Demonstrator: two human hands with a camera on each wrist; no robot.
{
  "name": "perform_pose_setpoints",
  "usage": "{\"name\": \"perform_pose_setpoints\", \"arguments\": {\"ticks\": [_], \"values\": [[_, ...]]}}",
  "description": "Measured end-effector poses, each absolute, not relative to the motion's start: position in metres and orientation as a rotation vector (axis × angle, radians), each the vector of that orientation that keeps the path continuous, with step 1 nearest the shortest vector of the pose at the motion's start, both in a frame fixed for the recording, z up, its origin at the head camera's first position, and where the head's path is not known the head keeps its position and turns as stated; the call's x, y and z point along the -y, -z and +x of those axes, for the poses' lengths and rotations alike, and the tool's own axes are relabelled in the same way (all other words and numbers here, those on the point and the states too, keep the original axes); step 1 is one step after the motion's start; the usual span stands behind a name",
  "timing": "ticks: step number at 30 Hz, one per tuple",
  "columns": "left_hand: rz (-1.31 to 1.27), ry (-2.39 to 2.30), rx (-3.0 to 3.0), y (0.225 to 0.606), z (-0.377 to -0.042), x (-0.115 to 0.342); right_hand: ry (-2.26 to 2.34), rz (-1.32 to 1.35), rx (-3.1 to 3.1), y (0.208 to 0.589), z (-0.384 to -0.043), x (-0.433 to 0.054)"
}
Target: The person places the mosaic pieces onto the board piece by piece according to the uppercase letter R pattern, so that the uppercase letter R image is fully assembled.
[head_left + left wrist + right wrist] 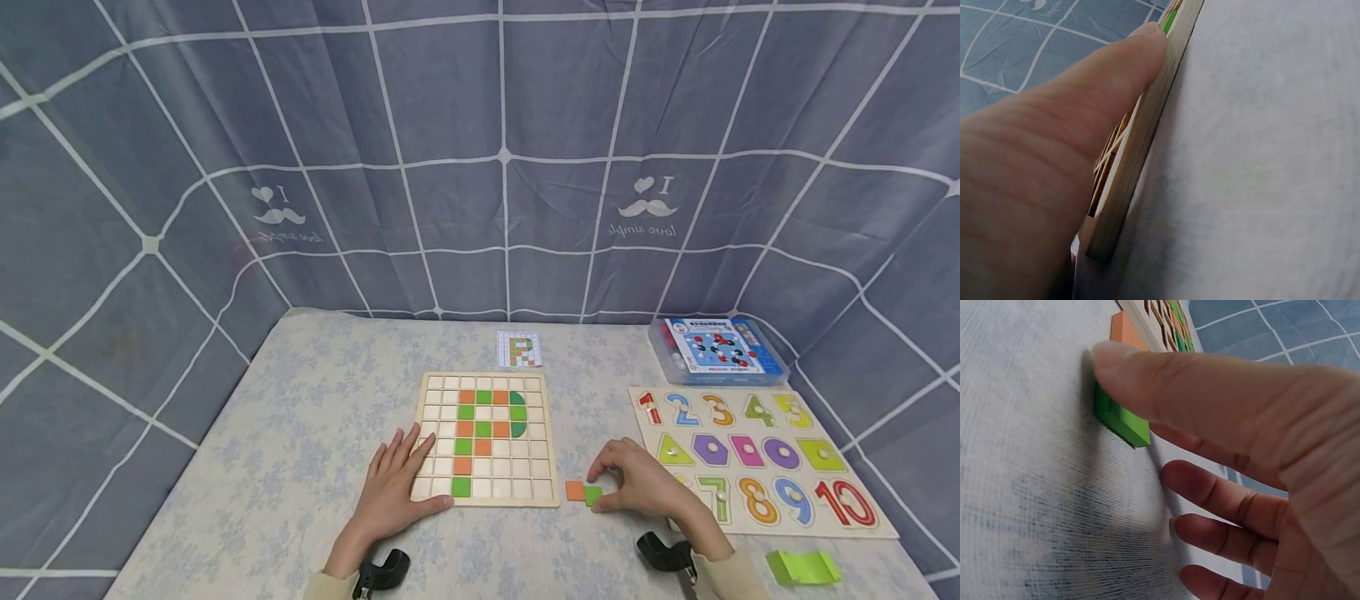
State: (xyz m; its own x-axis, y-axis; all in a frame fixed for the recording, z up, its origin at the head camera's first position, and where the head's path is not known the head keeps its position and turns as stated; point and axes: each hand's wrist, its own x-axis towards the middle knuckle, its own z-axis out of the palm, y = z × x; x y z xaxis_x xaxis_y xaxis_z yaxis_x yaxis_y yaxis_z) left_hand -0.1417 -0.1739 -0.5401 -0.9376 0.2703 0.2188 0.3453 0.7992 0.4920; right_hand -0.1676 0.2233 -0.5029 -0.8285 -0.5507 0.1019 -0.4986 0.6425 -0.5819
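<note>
A wooden grid board lies on the table, with orange and green square tiles and two dark green rounded pieces forming a P shape. My left hand rests on the board's lower left with fingers straight and spread; its thumb lies along the near edge in the left wrist view. My right hand, right of the board, pinches a green square tile between thumb and index finger, at the tabletop. Touching or very close to that tile is an orange square tile. In the right wrist view, the thumb partly hides the green tile.
Behind the board lies a small pattern card showing a similar coloured letter. At right are a number-and-shape puzzle board, a clear box with a blue-and-white label and a light green plastic piece. Grid-patterned curtains surround the table.
</note>
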Motion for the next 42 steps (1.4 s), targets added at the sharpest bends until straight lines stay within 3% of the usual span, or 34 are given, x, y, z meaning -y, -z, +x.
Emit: {"name": "perform_pose_setpoints", "arguments": {"ticks": [42], "values": [[-0.483, 0.840, 2.873, 0.5389, -0.1416, 0.1741, 1.237, -0.762, -2.550, 0.5095, -0.1672, -0.2168]]}}
